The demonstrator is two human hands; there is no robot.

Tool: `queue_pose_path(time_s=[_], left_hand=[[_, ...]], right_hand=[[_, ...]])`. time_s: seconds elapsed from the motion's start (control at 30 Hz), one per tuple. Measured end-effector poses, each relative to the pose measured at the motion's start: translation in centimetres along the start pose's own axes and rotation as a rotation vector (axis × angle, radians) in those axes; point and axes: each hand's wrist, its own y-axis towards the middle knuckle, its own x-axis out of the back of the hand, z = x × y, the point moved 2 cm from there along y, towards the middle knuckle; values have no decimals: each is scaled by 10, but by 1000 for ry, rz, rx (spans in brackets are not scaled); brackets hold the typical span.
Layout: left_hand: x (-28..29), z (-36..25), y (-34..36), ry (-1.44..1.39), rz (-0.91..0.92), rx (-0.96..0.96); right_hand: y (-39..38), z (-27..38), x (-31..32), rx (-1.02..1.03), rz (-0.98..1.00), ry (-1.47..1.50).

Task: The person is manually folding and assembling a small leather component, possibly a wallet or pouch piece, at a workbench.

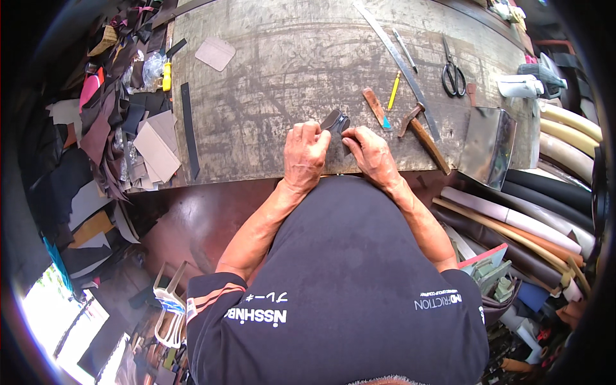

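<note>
At the near edge of the worktable, my left hand (305,155) and my right hand (373,156) face each other with fingers closed. Between them is a small dark leather piece (332,119), bent into a loop that rises above my fingertips. My left thumb and fingers pinch its left part; my right fingers grip the other side. The fingers hide most of it, so its full shape cannot be made out. Just beyond my right hand lie a knife-like tool with a brown handle and a teal end (376,109) and a hammer (425,136) with a wooden handle.
On the worn wooden table (269,83) are a metal ruler (401,64), a yellow pen (394,90), black scissors (453,77), a black strip (189,131) and a beige patch (215,53). A metal box (486,144) stands at the right edge. Leather scraps (96,131) crowd the left; rolls (513,221), the right.
</note>
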Motion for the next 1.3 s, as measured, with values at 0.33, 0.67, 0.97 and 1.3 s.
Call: queue_pose_path(time_s=[0.33, 0.67, 0.97, 1.3], left_hand=[[-35, 11, -28, -677, 252, 625], [-58, 11, -25, -1870, -94, 1088], [-69, 17, -23, -1738, -22, 1057], [-64, 28, -9, -1852, 188, 1052]], right_hand=[[6, 7, -12, 72, 31, 0], [12, 6, -24, 5, 72, 15], [8, -1, -23, -116, -45, 101], [19, -16, -5, -94, -101, 127]])
